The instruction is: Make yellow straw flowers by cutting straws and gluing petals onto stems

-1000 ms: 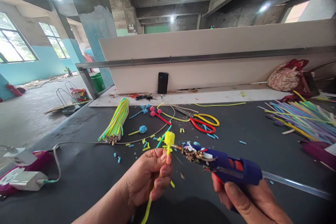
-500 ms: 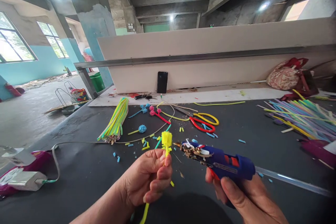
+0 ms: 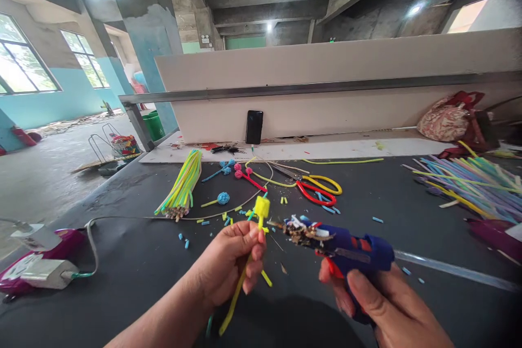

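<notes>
My left hand pinches a yellow pipe-cleaner stem topped by a chunky yellow head; the stem's tail hangs below the fingers. In my right hand is a dark blue hot glue gun with a red trigger and a clear glue stick out of its back. Its nozzle, crusted with brown and white residue, points left at the stem just under the yellow head. I cannot tell whether the tip touches it. Small yellow and blue cut pieces lie on the black table beyond my hands.
Scissors with red and yellow handles lie behind the glue gun. A yellow-green pipe-cleaner bundle is at left, a mixed-colour pile at right. A blue ball on a stem, a phone and plugged-in chargers are also there.
The yellow head has turned and tilted in my left hand, and the stem's tail has swung into view below. The glue gun has shifted slightly, its nozzle now lower against the head.
</notes>
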Tool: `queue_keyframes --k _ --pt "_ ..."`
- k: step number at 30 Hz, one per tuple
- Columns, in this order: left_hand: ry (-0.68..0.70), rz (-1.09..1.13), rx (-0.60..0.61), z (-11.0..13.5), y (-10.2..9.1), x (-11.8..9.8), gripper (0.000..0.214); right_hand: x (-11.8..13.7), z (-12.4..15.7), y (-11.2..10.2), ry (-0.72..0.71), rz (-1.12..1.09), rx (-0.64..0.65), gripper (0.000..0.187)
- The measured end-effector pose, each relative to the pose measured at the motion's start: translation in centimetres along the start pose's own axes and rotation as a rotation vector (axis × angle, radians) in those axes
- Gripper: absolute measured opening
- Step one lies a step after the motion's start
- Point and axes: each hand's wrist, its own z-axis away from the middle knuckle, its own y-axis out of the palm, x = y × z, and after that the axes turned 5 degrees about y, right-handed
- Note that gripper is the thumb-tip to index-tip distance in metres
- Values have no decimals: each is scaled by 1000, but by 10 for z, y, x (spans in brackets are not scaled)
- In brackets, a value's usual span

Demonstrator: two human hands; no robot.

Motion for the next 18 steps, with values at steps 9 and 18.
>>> queue_keyframes --k 9,18 --pt "180 11 -70 4 -12 -23 13 -17 -46 -26 503 -328 33 19" --pt "193 -4 -43 1 -20 -21 10 -15 -55 -59 610 127 241 27"
